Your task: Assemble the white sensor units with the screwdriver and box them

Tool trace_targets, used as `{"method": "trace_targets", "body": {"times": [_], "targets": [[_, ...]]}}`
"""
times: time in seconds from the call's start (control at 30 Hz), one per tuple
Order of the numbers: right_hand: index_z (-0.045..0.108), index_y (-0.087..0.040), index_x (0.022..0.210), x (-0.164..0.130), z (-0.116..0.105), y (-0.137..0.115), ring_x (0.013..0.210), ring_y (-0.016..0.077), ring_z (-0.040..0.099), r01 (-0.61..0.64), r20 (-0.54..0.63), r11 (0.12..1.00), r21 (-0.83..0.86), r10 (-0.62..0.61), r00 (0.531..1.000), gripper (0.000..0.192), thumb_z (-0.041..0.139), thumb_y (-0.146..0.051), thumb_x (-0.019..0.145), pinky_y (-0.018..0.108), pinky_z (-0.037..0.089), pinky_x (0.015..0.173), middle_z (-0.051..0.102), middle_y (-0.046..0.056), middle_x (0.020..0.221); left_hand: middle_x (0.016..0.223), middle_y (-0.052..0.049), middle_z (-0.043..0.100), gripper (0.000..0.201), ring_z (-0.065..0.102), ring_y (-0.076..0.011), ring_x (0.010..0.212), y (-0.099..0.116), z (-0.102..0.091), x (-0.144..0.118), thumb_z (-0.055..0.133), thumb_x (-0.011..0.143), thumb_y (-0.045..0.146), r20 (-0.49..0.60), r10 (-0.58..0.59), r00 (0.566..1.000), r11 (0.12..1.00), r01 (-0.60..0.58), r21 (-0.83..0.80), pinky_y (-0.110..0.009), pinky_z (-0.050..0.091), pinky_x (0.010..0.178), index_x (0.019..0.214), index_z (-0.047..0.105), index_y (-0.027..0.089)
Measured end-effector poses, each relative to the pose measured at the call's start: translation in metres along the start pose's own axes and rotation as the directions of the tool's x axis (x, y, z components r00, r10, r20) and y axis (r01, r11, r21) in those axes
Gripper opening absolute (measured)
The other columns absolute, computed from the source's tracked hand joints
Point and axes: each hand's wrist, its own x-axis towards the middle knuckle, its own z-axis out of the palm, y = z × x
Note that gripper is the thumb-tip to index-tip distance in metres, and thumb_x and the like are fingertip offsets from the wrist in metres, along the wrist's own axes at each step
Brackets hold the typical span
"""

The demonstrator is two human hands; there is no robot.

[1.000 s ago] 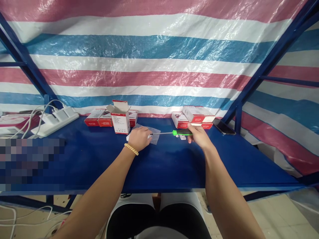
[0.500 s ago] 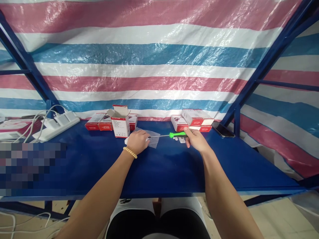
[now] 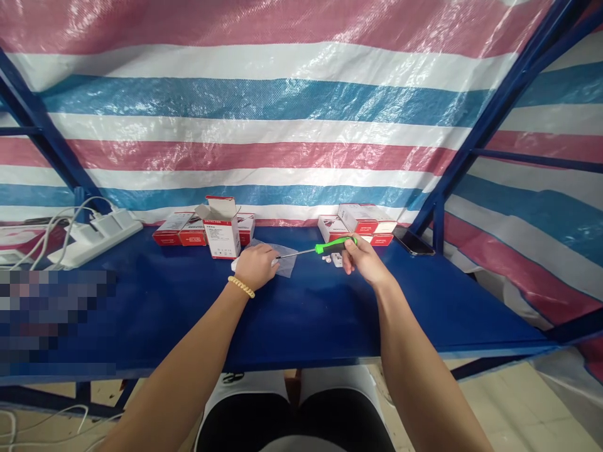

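Observation:
My right hand (image 3: 362,256) is closed around the handle of a green and black screwdriver (image 3: 333,245). Its shaft points left and slightly down, with the tip at the fingers of my left hand (image 3: 257,266). That hand is closed over a white object (image 3: 235,263), mostly hidden under the palm; only a white edge shows at its left. A clear plastic bag (image 3: 285,268) lies flat beneath and beside the left fingers. Small white parts (image 3: 336,259) rest on the table just left of my right hand. An open white and red box (image 3: 223,237) stands upright behind my left hand.
Red and white boxes lie at the back left (image 3: 180,230) and are stacked at the back right (image 3: 367,221). A phone (image 3: 413,241) lies right of the stack. A white power strip (image 3: 97,238) with plugs and cables sits left on the blue table (image 3: 301,326).
The screwdriver's handle end has risen, so the tool now slopes down towards my left hand. The whole view has shifted slightly, and both hands keep their hold.

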Motion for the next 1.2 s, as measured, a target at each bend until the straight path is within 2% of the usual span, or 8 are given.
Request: {"method": "trace_targets", "body": {"times": [0.27,0.47,0.7,0.93,1.2], "targets": [[0.044,-0.023,0.082,0.000,0.000,-0.002,0.036,0.0115,0.044,0.037,-0.042,0.991,-0.126,-0.043,0.998,0.044,0.049,-0.068,0.083,0.024,0.030,0.042,0.053,-0.006,0.039,0.089,-0.008,0.073,0.011,0.067,-0.0249,0.087,0.001,0.001,0.000,0.066,0.079,0.023,-0.001,-0.019,1.000,1.000,0.019,-0.007,-0.035,0.052,0.069,0.086,0.074,0.019],[0.049,-0.022,0.070,0.002,0.002,-0.004,0.036,0.0120,0.045,-0.014,-0.169,0.978,-0.210,-0.022,0.985,0.053,0.044,-0.074,0.082,0.026,0.033,0.043,0.049,-0.004,0.036,0.092,-0.009,0.073,0.012,0.067,-0.0240,0.086,0.001,0.003,0.001,0.068,0.079,0.024,-0.094,-0.031,0.995,0.999,0.029,-0.020,-0.036,0.053,0.072,0.088,0.074,0.019],[0.048,-0.023,0.067,0.005,0.008,-0.004,0.034,0.0130,0.044,-0.030,-0.258,0.997,-0.071,0.011,0.966,0.053,0.050,-0.076,0.076,0.027,0.032,0.040,0.049,-0.003,0.037,0.094,-0.008,0.073,0.012,0.067,-0.0219,0.085,0.003,0.004,0.002,0.069,0.079,0.025,-0.162,-0.037,0.986,0.998,0.028,-0.055,-0.034,0.053,0.075,0.088,0.073,0.019],[0.049,-0.024,0.087,0.004,0.015,-0.003,0.035,0.0126,0.046,0.036,-0.192,0.993,0.115,-0.013,0.981,0.049,0.059,-0.070,0.073,0.024,0.028,0.037,0.052,-0.006,0.041,0.094,-0.007,0.074,0.011,0.068,-0.0222,0.086,0.002,0.000,0.003,0.068,0.080,0.026,-0.196,-0.073,0.978,0.995,0.059,-0.079,-0.033,0.053,0.072,0.088,0.072,0.018],[0.052,-0.021,0.073,0.002,0.017,-0.005,0.038,0.0106,0.047,0.069,-0.243,0.983,0.169,-0.026,0.970,0.048,0.058,-0.069,0.075,0.024,0.030,0.037,0.057,-0.001,0.049,0.094,-0.007,0.074,0.017,0.068,-0.0203,0.086,0.002,-0.001,0.003,0.064,0.085,0.030,-0.343,-0.034,0.939,0.993,-0.008,-0.118,-0.032,0.054,0.077,0.092,0.071,0.017]]}}
